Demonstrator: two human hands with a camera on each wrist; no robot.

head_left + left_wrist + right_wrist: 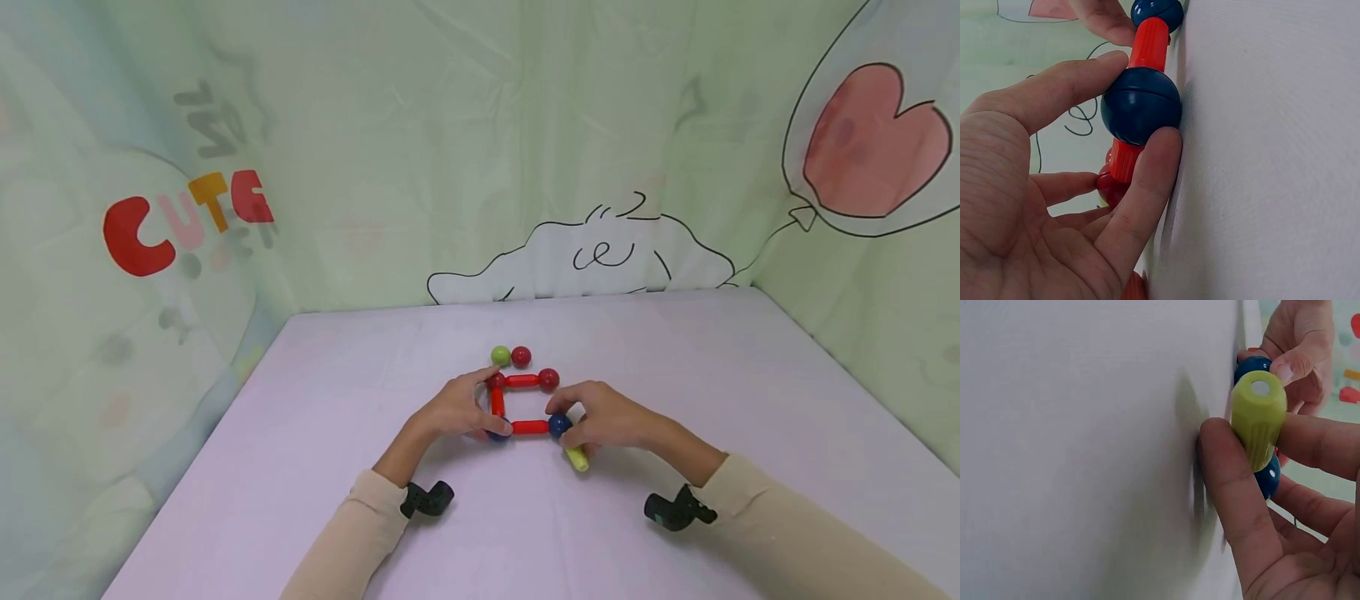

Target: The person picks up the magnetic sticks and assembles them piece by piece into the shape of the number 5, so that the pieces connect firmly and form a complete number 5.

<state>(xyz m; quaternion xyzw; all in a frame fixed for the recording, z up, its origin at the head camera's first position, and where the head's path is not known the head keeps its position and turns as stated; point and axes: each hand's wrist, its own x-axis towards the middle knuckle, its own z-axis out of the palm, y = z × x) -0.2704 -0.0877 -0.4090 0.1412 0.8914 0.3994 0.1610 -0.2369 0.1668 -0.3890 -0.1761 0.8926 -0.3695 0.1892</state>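
Observation:
Red magnetic rods and balls form an open-sided frame on the table. My left hand (457, 406) pinches the frame's left blue ball (1141, 106) between thumb and a finger, while other fingertips reach the dark red ball (496, 381) behind it. A red rod (530, 427) runs from there to the right blue ball (559, 426). Thumb and finger of my right hand (611, 417) grip a yellow-green magnetic rod (1259, 419), which meets that right ball and points toward me. Its near end shows a silvery disc. Another red rod (522, 381) ends at a red ball (549, 380).
Just behind the frame, a green ball (500, 356) and a loose red ball (521, 357) sit side by side. A pale cloth covers the table (375, 358). Printed curtains (360, 167) stand along its back and sides. Both wrists wear black cameras.

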